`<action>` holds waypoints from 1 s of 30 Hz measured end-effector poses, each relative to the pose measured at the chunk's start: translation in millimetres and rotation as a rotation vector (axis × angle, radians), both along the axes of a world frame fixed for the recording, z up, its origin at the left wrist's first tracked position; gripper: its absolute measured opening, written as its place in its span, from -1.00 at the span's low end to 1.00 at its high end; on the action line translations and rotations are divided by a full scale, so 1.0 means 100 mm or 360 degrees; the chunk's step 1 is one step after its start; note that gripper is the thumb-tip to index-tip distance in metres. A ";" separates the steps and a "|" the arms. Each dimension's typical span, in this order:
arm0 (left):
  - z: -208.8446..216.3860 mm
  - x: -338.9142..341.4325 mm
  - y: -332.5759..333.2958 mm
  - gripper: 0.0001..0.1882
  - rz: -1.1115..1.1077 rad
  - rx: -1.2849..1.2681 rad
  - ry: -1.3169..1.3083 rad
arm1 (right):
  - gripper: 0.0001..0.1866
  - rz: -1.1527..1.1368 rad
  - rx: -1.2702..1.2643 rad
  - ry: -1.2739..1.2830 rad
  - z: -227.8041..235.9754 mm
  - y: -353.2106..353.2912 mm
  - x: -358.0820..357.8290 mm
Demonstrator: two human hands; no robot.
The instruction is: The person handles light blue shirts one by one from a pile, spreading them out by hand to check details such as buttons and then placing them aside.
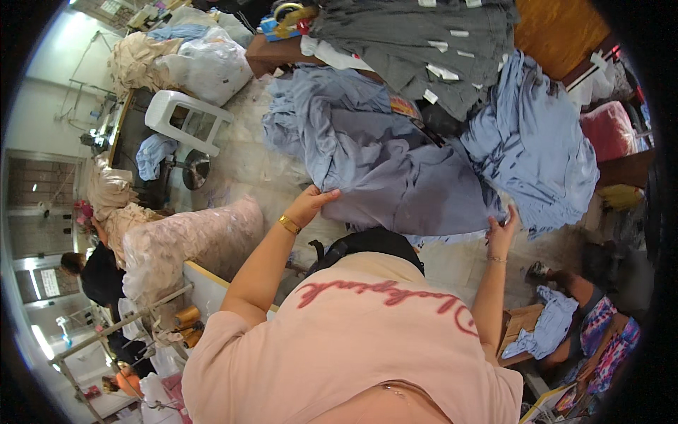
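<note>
A wide grey-blue cloth (431,187) is stretched in front of me, its near edge running between my two hands. My left hand (311,204) pinches the cloth's left edge, thumb lying over the top and the other fingers underneath. At the opposite corner, my right hand (501,232) grips the edge between thumb and fingers; the exact hold is partly hidden. Beyond the stretched cloth lies a crumpled heap of light blue fabric (296,113). Another big light blue fabric pile (533,145) hangs just past my right hand.
Dark grey garments (424,42) with white tags cover the far surface, beside a tape dispenser (288,22). A white plastic stool (185,116) lies tipped at left, near a plastic-wrapped pale pink bundle (191,237). One person (102,275) is at far left, another (600,318) at lower right.
</note>
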State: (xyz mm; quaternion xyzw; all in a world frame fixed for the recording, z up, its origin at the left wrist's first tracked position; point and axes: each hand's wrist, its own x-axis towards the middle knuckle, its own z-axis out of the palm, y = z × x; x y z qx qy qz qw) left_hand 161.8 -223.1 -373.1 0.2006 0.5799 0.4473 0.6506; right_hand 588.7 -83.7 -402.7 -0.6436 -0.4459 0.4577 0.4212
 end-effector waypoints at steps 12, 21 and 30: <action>2.31 -1.28 0.78 -0.52 0.0939 0.1817 -0.0386 | -0.75 0.0943 0.0661 0.1089 3.03 0.71 -2.19; 1.97 -1.39 0.86 -0.55 0.1064 0.1544 -0.0794 | -0.80 0.1624 0.0391 -0.0048 2.63 -0.13 -2.47; 2.78 -2.96 0.87 -0.84 0.0903 0.1651 0.0422 | -0.70 0.1345 -0.0303 0.0180 1.06 -0.22 -1.61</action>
